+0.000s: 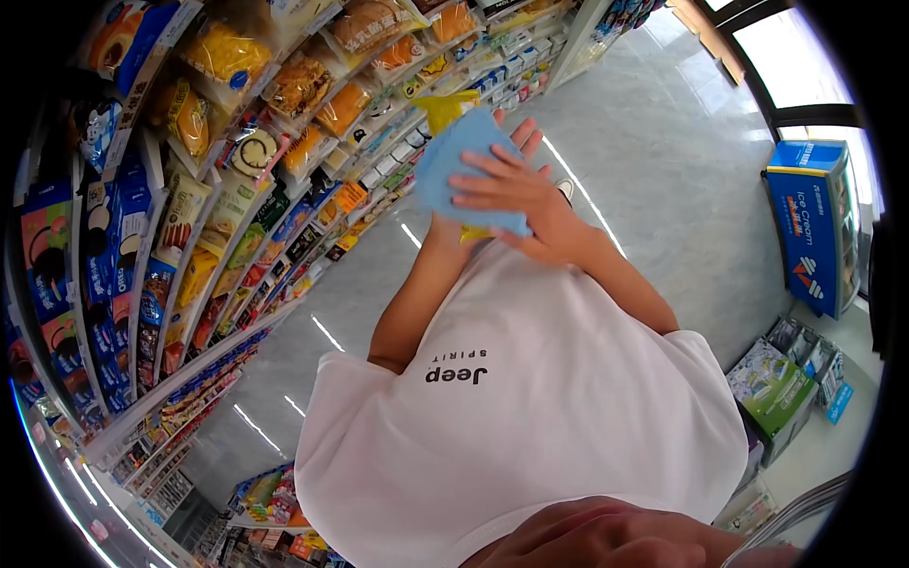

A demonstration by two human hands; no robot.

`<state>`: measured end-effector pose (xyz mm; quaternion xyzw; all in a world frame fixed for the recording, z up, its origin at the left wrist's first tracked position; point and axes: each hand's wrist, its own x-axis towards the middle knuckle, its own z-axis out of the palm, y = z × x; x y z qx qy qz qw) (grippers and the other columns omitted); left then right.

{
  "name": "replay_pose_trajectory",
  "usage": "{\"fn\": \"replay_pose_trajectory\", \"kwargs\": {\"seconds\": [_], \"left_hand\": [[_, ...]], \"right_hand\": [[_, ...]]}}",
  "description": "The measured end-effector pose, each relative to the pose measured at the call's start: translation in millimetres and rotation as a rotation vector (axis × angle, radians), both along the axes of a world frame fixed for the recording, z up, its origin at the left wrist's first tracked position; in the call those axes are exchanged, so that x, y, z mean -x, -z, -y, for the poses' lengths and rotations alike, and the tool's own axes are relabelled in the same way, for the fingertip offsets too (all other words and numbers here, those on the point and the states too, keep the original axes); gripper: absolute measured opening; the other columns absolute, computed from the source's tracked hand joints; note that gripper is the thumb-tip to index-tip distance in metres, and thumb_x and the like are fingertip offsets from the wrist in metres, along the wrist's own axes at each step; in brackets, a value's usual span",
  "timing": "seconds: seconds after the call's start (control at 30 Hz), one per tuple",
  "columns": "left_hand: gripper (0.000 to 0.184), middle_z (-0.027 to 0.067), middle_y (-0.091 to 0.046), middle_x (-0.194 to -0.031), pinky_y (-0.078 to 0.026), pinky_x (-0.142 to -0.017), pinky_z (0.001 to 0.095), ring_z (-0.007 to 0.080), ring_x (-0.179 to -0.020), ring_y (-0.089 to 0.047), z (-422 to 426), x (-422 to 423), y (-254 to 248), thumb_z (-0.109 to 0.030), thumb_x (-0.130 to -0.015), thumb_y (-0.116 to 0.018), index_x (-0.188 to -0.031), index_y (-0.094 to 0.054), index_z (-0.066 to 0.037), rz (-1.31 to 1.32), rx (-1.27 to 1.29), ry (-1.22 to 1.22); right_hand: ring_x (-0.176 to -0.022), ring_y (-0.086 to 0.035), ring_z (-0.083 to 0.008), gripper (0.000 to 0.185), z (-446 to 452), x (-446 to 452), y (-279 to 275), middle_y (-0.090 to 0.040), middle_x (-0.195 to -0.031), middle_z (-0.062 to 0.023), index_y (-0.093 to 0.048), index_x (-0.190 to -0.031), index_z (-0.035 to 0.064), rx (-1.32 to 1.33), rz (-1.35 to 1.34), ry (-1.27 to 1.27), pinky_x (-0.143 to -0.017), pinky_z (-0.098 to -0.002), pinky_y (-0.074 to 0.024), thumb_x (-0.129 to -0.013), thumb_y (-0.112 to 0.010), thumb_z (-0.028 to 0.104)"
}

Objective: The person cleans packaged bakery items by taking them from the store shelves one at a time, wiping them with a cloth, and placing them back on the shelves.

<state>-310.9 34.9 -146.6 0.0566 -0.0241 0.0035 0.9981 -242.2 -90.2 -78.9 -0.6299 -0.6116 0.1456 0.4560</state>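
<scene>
In front of my chest, a light blue cloth (442, 175) lies over a yellow package (445, 111). Only the package's upper end and a bit of its lower edge show, so its kind is hidden. My right hand (511, 189) rests on the cloth with its fingers spread across it, pressing it against the package. From below, my left hand (526, 137) supports the package. Its palm is hidden behind the cloth, and its fingertips stick out past the far right edge.
Shelves of packaged bread (227, 55) and snack boxes (123, 275) run along the left. At the right stand a blue ice cream freezer (805, 227) and a green carton (776, 388). Grey tiled floor (653, 180) lies between shelves and freezer.
</scene>
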Motion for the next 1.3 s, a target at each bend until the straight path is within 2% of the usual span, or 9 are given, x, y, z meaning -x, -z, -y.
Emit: {"fn": "replay_pose_trajectory", "kwargs": {"seconds": [0.23, 0.37, 0.53, 0.63, 0.67, 0.77, 0.9, 1.1, 1.3], "left_hand": [[0.066, 0.0138, -0.021, -0.164, -0.014, -0.122, 0.0585, 0.0292, -0.154, -0.013, -9, -9, 7, -0.058, -0.102, -0.028, -0.158, -0.021, -0.022, -0.147, -0.092, -0.096], [0.069, 0.0115, -0.02, -0.164, -0.018, -0.121, 0.0582, 0.0265, -0.153, -0.016, -13, 4, -3, -0.059, -0.101, -0.03, -0.158, -0.022, -0.022, 0.069, -0.34, -0.024], [0.081, 0.0162, -0.019, -0.164, -0.026, -0.117, 0.0625, 0.0301, -0.152, -0.02, -8, -15, 25, -0.066, -0.097, -0.035, -0.158, -0.022, -0.014, -0.17, -0.178, -0.063], [0.074, 0.0132, -0.024, -0.164, -0.028, -0.118, 0.0584, 0.0314, -0.15, -0.025, -15, -12, 27, -0.06, -0.099, -0.037, -0.155, -0.027, -0.014, 0.157, 0.029, 0.019], [0.067, 0.0141, -0.045, -0.152, -0.037, -0.114, 0.0537, 0.0335, -0.138, -0.046, -8, 0, -1, -0.058, -0.1, -0.039, -0.148, -0.04, -0.012, -0.252, -0.082, -0.032], [0.061, 0.0146, -0.063, -0.131, -0.048, -0.102, 0.0514, 0.0342, -0.115, -0.063, -11, -3, 36, -0.059, -0.099, -0.04, -0.136, -0.052, -0.012, -0.223, 0.353, 0.056], [0.047, 0.0116, -0.062, -0.102, -0.052, -0.076, 0.0437, 0.029, -0.095, -0.063, -22, 11, 17, -0.05, -0.094, -0.041, -0.111, -0.06, -0.011, -0.554, 0.079, 0.019], [0.043, 0.0092, -0.063, -0.114, -0.05, -0.091, 0.0445, 0.0243, -0.1, -0.062, -73, 36, 14, -0.041, -0.094, -0.055, -0.12, -0.059, -0.007, -0.655, -0.379, -0.596], [0.044, 0.0027, -0.064, -0.112, -0.049, -0.085, 0.0252, 0.0098, -0.099, -0.059, -170, 84, -61, -0.025, -0.094, -0.071, -0.127, -0.053, -0.002, -0.68, -1.284, -1.409]], "right_hand": [[-0.146, -0.036, -0.0339, 0.046, 7, 2, -12, -0.054, -0.147, -0.0078, -0.063, -0.132, 0.007, 0.033, 0.18, -0.236, -0.122, -0.0518, -0.0193, -0.088, -0.059, 0.02], [-0.147, -0.034, -0.0313, 0.043, -5, -6, -4, -0.052, -0.148, -0.0083, -0.063, -0.131, 0.0072, 0.026, -0.127, 0.166, -0.121, -0.05, -0.0218, -0.09, -0.061, 0.02], [-0.147, -0.032, -0.0349, 0.043, -4, 0, -9, -0.05, -0.15, -0.01, -0.062, -0.134, 0.0059, 0.081, 0.067, -0.064, -0.121, -0.0502, -0.0198, -0.093, -0.055, 0.02], [-0.147, -0.033, -0.0345, 0.046, -5, -4, 1, -0.048, -0.151, -0.0119, -0.06, -0.135, 0.0026, 0.063, 0.006, -0.007, -0.121, -0.0496, -0.0195, -0.096, -0.051, 0.026], [-0.147, -0.034, -0.0337, 0.049, -5, -8, 3, -0.048, -0.151, -0.0134, -0.059, -0.136, 0.0005, 0.033, -0.092, 0.085, -0.121, -0.0492, -0.0199, -0.097, -0.049, 0.029], [-0.146, -0.035, -0.0318, 0.063, -3, -9, 2, -0.045, -0.152, -0.0205, -0.05, -0.14, -0.0089, -0.232, -0.579, 0.236, -0.12, -0.0475, -0.0219, -0.101, -0.043, 0.04], [-0.135, -0.046, -0.0337, 0.073, 47, -17, 43, -0.044, -0.149, -0.0185, -0.041, -0.145, -0.0045, -0.457, -1.138, 0.562, -0.113, -0.0421, -0.0367, -0.1, -0.046, 0.052], [-0.123, -0.056, -0.0288, 0.059, 35, -24, 10, -0.055, -0.136, -0.0156, -0.048, -0.136, -0.0036, -0.479, -1.369, 0.784, -0.103, -0.0397, -0.0459, -0.101, -0.047, 0.044], [-0.128, -0.052, -0.03, 0.058, 37, -25, 21, -0.051, -0.142, -0.0124, -0.047, -0.141, 0.0036, -0.428, -1.466, 0.777, -0.104, -0.0436, -0.0453, -0.1, -0.049, 0.045]]}}
